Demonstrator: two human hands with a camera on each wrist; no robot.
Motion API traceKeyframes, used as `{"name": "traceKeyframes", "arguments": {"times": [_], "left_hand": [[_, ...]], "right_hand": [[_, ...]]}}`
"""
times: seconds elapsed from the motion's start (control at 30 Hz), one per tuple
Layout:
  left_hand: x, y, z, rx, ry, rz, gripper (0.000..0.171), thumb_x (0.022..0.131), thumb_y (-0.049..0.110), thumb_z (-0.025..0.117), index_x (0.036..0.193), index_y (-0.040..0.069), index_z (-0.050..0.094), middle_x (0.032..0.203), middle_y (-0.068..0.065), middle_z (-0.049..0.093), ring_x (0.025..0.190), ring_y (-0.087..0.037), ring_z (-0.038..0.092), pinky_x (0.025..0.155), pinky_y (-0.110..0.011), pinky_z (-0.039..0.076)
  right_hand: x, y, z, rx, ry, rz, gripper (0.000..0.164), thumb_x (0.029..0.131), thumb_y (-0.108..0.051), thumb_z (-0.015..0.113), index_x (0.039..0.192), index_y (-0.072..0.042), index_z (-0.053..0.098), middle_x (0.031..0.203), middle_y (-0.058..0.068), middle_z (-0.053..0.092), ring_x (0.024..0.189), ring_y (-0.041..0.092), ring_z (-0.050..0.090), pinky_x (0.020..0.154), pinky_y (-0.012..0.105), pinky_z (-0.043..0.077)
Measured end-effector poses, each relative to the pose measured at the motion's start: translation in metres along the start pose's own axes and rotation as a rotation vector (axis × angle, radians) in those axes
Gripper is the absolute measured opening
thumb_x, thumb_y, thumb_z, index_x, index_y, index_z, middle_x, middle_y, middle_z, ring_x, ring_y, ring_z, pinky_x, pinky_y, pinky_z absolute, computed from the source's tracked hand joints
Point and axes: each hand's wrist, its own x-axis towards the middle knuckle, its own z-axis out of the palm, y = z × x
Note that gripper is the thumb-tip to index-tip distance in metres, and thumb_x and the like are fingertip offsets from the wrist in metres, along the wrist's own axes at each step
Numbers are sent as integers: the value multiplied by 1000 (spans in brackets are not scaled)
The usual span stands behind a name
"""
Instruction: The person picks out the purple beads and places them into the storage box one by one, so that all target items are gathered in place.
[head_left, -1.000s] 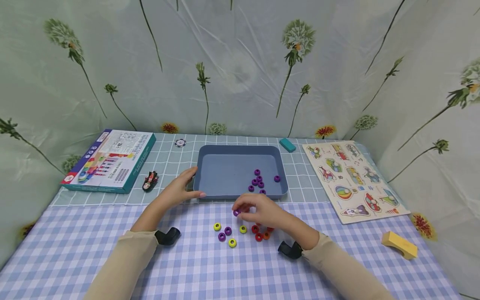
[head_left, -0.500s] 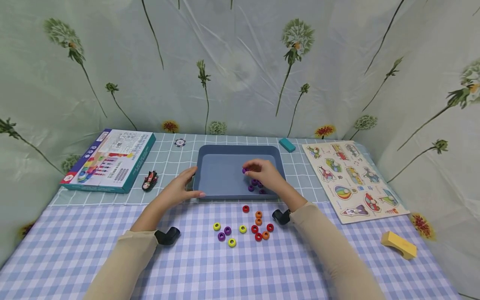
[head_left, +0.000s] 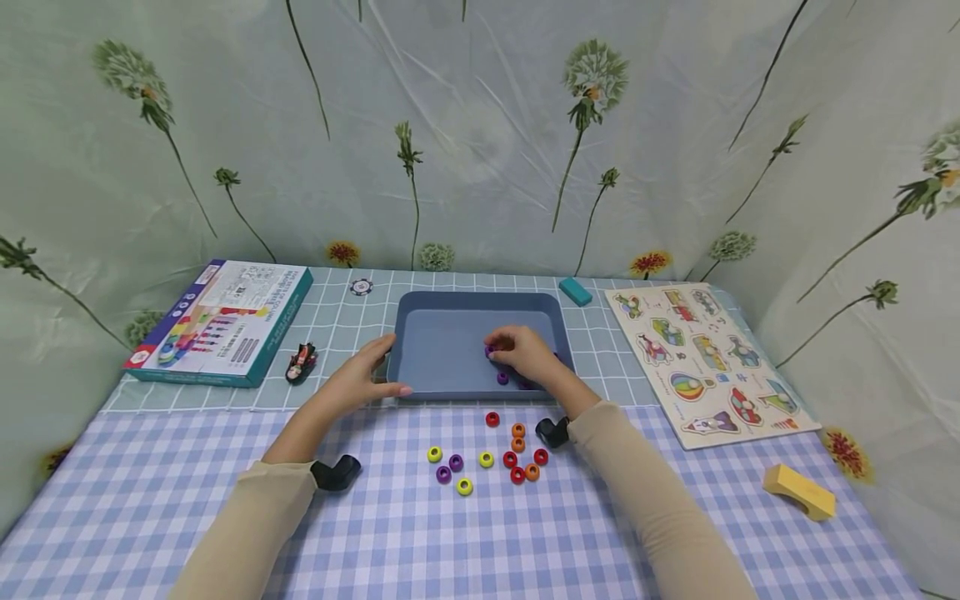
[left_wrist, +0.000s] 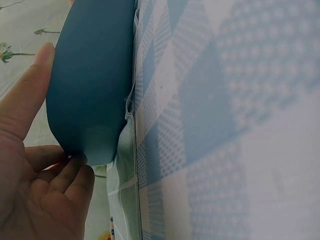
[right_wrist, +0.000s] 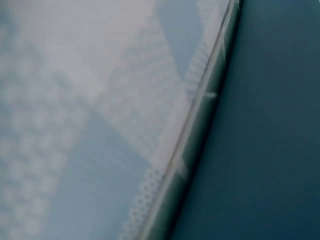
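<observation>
My left hand [head_left: 363,372] holds the left front corner of the blue-grey tray [head_left: 442,393], its thumb at the front rim and fingers at the side. The left wrist view shows curled fingers [left_wrist: 75,175] against the tray's dark outer wall [left_wrist: 92,85]. Inside the tray, my right hand [head_left: 528,354] pinches a purple bead [head_left: 489,351] low over the floor. Another purple bead [head_left: 502,378] lies just below it; more are mostly hidden by that hand. In the right wrist view only cloth and the tray's wall [right_wrist: 270,125] show, blurred.
Before the tray lie yellow beads [head_left: 486,459], purple beads [head_left: 456,462], red beads [head_left: 492,419] and orange beads [head_left: 518,445]. A box [head_left: 225,321] and toy vehicle [head_left: 302,363] stand left; a puzzle board [head_left: 697,358], teal block [head_left: 575,291] and yellow arch block [head_left: 798,492] lie right.
My right hand has carried a purple bead from the cloth up into the tray, then lowered slightly there. The left hand stays at the tray's corner.
</observation>
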Motion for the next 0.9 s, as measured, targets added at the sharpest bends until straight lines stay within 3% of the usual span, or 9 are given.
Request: {"name": "traceKeyframes", "arguments": {"times": [0.2, 0.43, 0.53, 0.77, 0.9], "left_hand": [[1, -1, 0, 0, 0, -13, 101, 58, 52, 62, 132, 3, 14, 134, -16, 14, 119, -31, 21, 94, -40, 25], [1, 0, -1, -3, 0, -9, 99, 61, 48, 65, 132, 3, 13, 134, -16, 14, 118, -32, 21, 93, -41, 25], [1, -1, 0, -7, 3, -4, 99, 60, 48, 64, 132, 3, 14, 134, -16, 14, 118, -32, 22, 93, -40, 26], [1, -3, 1, -4, 10, -13, 95, 63, 43, 66, 132, 4, 14, 134, -15, 15, 118, -31, 22, 93, -40, 26], [2, -3, 1, -2, 14, -9, 94, 63, 40, 67, 132, 4, 15, 134, -16, 15, 118, -31, 22, 93, -40, 26]], "right_hand": [[-12, -15, -5, 43, -20, -35, 28, 76, -13, 60, 102, -3, 55, 99, 7, 55, 87, 17, 51, 75, 28, 43], [-54, -61, -16, 140, -50, -281, 33, 75, -9, 61, 104, 2, 51, 101, 13, 53, 92, 27, 49, 79, 38, 41], [-73, -75, -13, 166, -94, -322, 34, 73, -6, 61, 104, 4, 51, 101, 13, 53, 92, 28, 49, 80, 40, 40], [-86, -51, 21, 119, -307, -296, 38, 75, -24, 60, 108, -7, 51, 105, 3, 52, 94, 17, 48, 82, 28, 40], [-86, -44, 34, 78, -398, -295, 35, 74, -23, 62, 106, -11, 53, 102, -3, 53, 93, 10, 48, 81, 23, 39]]}}
